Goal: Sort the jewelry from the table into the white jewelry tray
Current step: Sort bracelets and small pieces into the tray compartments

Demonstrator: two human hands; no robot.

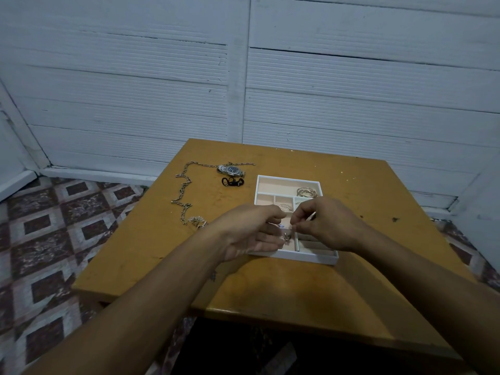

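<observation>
Meeting over the one white jewelry tray at center frame were two hands. The right hand pinched a small silvery piece, too tiny to identify. The left hand curled beside it, its grasp unclear. Upper left on the table lay one chain, one watch and one black band. The hands hid several compartments.
</observation>
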